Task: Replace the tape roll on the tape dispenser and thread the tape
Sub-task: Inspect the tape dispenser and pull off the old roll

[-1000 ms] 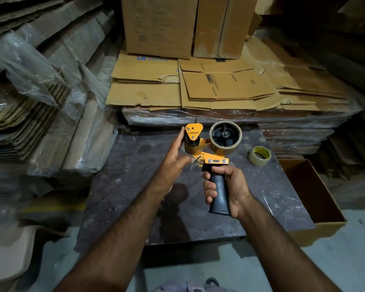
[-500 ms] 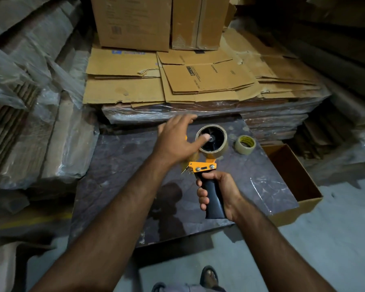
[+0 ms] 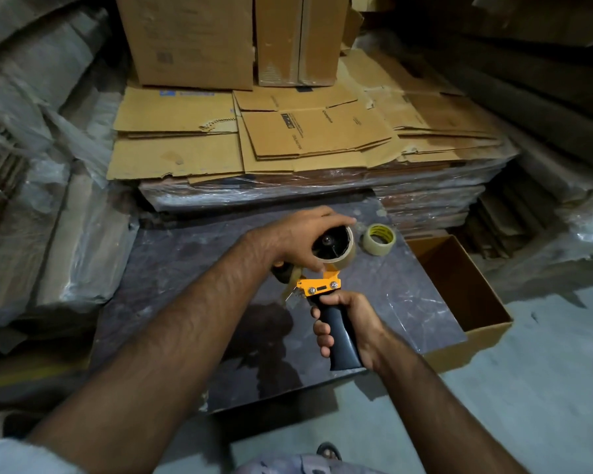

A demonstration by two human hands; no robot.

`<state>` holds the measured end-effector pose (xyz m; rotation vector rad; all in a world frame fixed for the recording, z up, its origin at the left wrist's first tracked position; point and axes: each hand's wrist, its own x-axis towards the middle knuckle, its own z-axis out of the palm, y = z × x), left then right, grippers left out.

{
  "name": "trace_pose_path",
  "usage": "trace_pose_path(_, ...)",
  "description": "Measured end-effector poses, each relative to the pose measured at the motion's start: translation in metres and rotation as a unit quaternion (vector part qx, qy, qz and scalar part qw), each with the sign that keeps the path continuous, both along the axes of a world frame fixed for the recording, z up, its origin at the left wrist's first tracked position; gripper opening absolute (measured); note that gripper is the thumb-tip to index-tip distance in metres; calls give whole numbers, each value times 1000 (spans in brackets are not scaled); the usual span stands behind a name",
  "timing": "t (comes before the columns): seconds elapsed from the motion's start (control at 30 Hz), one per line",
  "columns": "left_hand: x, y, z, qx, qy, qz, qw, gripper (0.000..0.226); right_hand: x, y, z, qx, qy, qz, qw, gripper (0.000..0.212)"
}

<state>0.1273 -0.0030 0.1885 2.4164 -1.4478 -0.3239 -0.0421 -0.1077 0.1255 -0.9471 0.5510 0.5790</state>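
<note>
One view only, head-worn, so I have nothing to compare overlap against. It looks forward and steeply down from standing height. Wide-angle lens; edges bow. Both forearms enter from the bottom edge, the hands near centre, close in. The slab [image 3: 185,302] fills the middle ground, the cardboard stack [image 3: 288,138] lies beyond it, and the floor [image 3: 528,388] shows lower right.

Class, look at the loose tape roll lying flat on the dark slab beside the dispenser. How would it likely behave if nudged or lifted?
The spare tape roll lies flat on the slab, so a nudge would probably slide it, not roll it. It is a hollow ring, so likely light. Its glossy surface may feel slippery.
</note>
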Motion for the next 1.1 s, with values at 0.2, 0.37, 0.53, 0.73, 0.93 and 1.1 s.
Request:
trace_pose_path(0.2, -7, -31, 2, -11, 31, 159, 987, 88, 10, -25, -1, 12, -3, 20, 1000, 25)
trace_pose_path(0.37, -7, -51, 7, 91, 14, 73, 993, 86, 13, -39, -9, 16, 5, 47, 999, 25)
trace_pose_path(0.53, -12, -58, 6, 69, 34, 81, 994, 91, 11, -55, -12, 27, 6, 70, 997, 27)
trace_pose_path(0.73, -35, -72, -11, 71, -91, 272, 955, 99, 11, -78, -11, 32, -18, 74, 997, 26)
trace_pose_path(0.93, -41, -75, -21, 51, 2, 226, 973, 106, 7, -84, -24, 55, -2, 85, 995, 25)
trace_pose_path(1.1, -33, -72, -38, 82, 24, 186, 979, 112, 6, -87, -45, 76, 12, 84, 994, 25)
